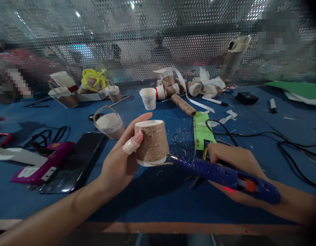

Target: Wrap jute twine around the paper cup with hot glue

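Observation:
My left hand (126,152) grips a paper cup (151,141) wrapped in brown twine, with a bandage around the thumb. White paper shows at both ends of the cup, and a loose strand of twine sticks out at its lower edge. In my right hand (232,157) is a blue glue gun (211,171) with an orange-red switch and a red glow below it. Its metal nozzle is at the lower right side of the wrapped cup; whether it touches cannot be made out. Behind my left hand stands a small lace-trimmed basket (110,124) with a twine handle.
A phone (74,162) and a purple device (50,160) lie at left. Further back are a white paper cup (148,99), a twine roll (183,105), yellow cord (94,80) and more small baskets. A green strip (202,130) and black cables (265,135) lie at right. A perforated metal screen (147,44) rises behind.

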A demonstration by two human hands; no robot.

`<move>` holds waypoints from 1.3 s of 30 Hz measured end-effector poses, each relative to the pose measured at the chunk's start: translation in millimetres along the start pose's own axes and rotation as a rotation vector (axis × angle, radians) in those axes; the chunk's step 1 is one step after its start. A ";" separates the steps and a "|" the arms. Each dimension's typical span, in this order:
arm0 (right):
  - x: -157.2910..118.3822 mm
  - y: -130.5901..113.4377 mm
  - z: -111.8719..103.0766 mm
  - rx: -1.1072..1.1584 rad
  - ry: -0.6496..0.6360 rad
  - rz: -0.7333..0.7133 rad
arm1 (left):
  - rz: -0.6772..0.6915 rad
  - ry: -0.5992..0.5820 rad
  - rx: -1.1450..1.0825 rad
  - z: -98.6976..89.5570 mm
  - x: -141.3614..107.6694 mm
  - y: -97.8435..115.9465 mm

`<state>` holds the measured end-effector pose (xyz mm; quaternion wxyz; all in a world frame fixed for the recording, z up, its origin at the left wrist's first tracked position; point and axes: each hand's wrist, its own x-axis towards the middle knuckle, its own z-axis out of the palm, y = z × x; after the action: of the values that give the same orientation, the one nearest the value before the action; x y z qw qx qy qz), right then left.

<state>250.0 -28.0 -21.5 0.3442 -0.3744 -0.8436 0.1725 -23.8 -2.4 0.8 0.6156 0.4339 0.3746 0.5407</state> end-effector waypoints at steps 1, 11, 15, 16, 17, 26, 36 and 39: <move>-0.3 0.6 -0.1 0.004 0.002 -0.010 | 0.000 0.002 -0.002 0.0 0.5 -0.1; -0.8 -2.9 -0.8 -0.076 0.003 -0.051 | -0.021 -0.031 -0.029 0.3 0.7 -1.2; -0.2 -0.7 -0.5 -0.019 0.008 -0.022 | -0.038 -0.010 -0.029 -0.9 0.3 -0.5; 0.0 0.0 -0.5 -0.007 0.001 -0.028 | -0.042 -0.012 -0.036 -1.0 0.3 0.0; 0.2 0.7 -0.5 0.000 -0.002 -0.032 | -0.045 -0.013 -0.040 -1.1 0.3 0.5; 2.3 2.1 -1.2 0.053 0.088 0.058 | -0.032 -0.006 -0.044 0.8 2.3 0.1; 11.0 -16.8 8.7 0.456 0.075 0.191 | -0.019 -0.063 -0.016 4.0 3.0 -11.2; 10.0 -16.1 13.5 0.662 0.038 0.299 | -0.018 -0.051 0.000 5.6 3.6 -12.3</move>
<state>227.3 -31.5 -17.6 0.4335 -0.3650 -0.6715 0.4775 -13.9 0.0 -8.8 0.6297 0.4442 0.3628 0.5240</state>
